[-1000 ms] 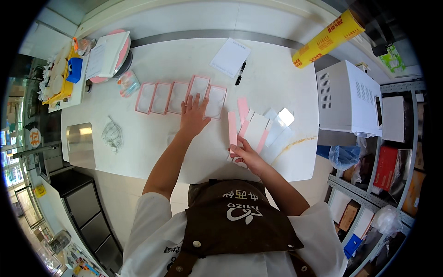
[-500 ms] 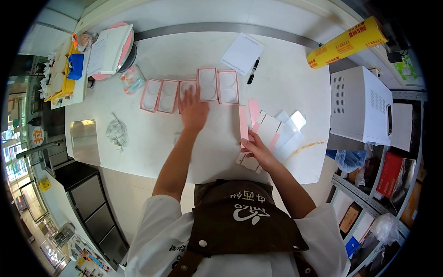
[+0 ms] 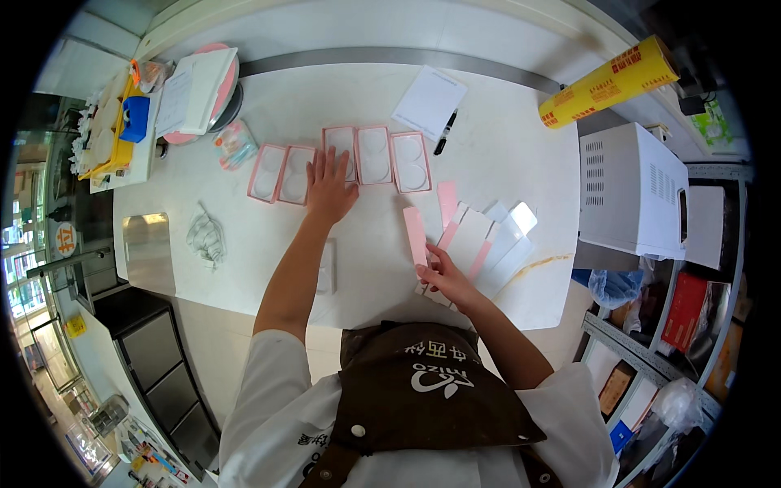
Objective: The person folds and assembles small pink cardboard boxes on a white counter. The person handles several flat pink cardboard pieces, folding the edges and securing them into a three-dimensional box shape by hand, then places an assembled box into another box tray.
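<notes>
Near the far middle of the white worktop, five pink-rimmed shallow trays lie in a row, each with pale round hollows. The left hand rests flat over the row with fingers spread, its fingertips on the third tray from the left and its palm on the bare surface just in front; it grips nothing. Toward the near right edge, the right hand pinches the near ends of a fan of pink and white card strips, thumb on top; the strips splay away from the hand across the worktop toward the right. Beyond the row, a white notepad lies with a black pen just beside it. A yellow roll of film sits at the far right corner, above a white boxy appliance. Along the left edge are a crumpled clear bag and a steel plate; a round pink stand with papers on it stands at the far left corner.
</notes>
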